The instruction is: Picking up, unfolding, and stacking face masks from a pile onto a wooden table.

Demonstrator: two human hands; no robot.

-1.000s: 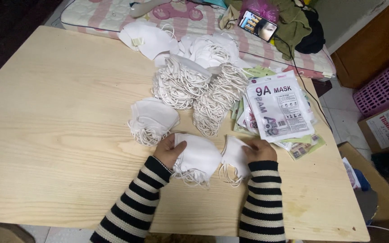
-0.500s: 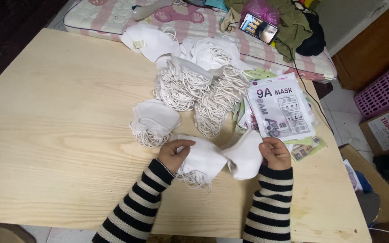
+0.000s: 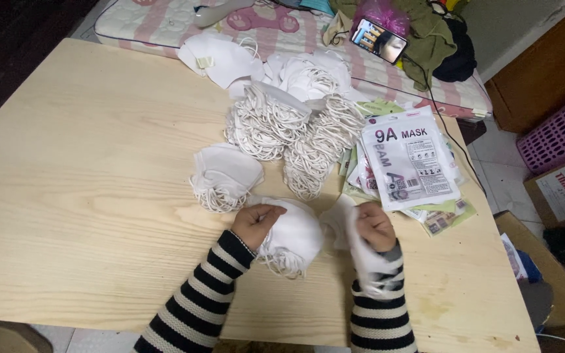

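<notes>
While the left hand (image 3: pixel 256 219) is pressing down on a small stack of white masks (image 3: pixel 292 238) near the front edge of the table (image 3: pixel 86 216), its fingers are curling closed over the stack's top edge. Just at three o'clock from it, the right hand (image 3: pixel 374 225) is clamping shut on a single white mask (image 3: pixel 361 258), which is hanging down over the striped sleeve (image 3: pixel 380 314). Both hands are sitting near each other but apart. At eleven o'clock from the left hand, another small mask pile (image 3: pixel 223 176) is lying with its ear loops spilling out. Farther back, at twelve o'clock, a big heap of looped masks (image 3: pixel 289 124) is sprawling, and printed packets (image 3: pixel 410 160) are lying at one o'clock from the right hand.
</notes>
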